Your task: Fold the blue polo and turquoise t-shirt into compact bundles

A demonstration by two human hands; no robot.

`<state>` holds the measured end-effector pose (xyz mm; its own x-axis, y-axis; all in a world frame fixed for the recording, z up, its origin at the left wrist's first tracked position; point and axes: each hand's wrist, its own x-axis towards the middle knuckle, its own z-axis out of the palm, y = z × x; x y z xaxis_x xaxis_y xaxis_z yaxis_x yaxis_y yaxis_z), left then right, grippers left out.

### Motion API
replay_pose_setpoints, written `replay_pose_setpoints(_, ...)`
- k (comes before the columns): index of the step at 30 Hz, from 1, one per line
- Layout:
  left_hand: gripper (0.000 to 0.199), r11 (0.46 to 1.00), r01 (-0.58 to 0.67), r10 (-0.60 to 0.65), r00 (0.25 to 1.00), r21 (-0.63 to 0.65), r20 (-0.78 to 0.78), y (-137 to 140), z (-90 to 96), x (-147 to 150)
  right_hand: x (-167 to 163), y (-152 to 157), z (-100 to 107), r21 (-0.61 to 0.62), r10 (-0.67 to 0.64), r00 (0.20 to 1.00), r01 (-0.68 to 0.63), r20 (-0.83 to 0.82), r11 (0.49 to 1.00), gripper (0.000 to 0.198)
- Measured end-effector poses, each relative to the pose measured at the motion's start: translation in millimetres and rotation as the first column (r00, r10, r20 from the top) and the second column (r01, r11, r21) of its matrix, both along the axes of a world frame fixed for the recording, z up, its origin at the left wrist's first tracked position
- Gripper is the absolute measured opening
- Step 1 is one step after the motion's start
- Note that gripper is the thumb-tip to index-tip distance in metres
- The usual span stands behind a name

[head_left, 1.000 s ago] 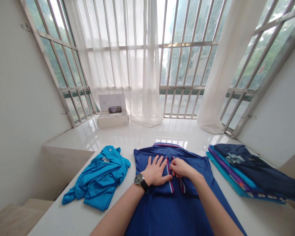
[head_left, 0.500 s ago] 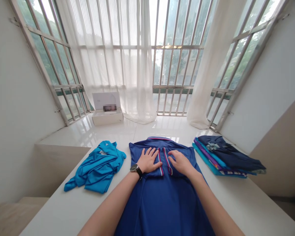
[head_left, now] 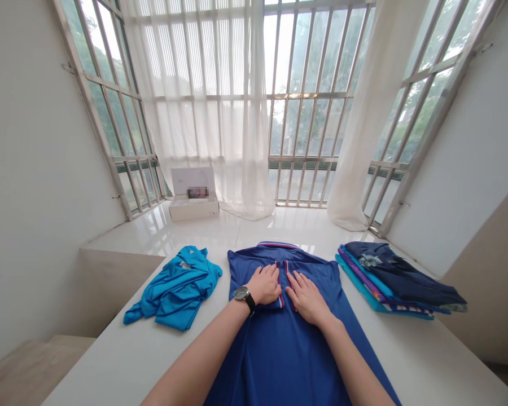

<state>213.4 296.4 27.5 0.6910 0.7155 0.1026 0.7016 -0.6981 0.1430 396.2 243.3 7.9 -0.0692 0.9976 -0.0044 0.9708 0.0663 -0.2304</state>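
Observation:
A dark blue polo shirt lies back side up on the white table, its collar toward the window. Both sleeves are folded inward, so their red-and-white striped cuffs lie almost side by side at the middle. On the left sleeve and its cuff rests my left hand, fingers laid out, with a black-strapped watch on the wrist. My right hand lies flat over the right sleeve, fingertips by the other cuff. Neither hand grips the cloth.
A crumpled bright blue shirt lies to the left. At the right stands a stack of folded clothes, a navy one on top. An open white box sits on the sill before the curtained, barred window.
My right hand has flattened and spread over the right sleeve, lower than before. My left hand has shifted slightly on the left sleeve. The camera view has moved a little.

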Motion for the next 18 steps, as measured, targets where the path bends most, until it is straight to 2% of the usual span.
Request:
replay_pose_setpoints(8,0.064,0.992,-0.126,0.125,0.99,0.023,0.062,-11,-16.7,13,0,-1,1,-0.02,-0.003,1.0,0.003,0.003,1.0,0.064)
replay_pose_setpoints(18,0.064,0.994,-0.102,0.098,0.989,0.037,0.109,-11,-16.6,11,1,-1,3,-0.02,-0.009,1.0,0.009,-0.012,1.0,0.064)
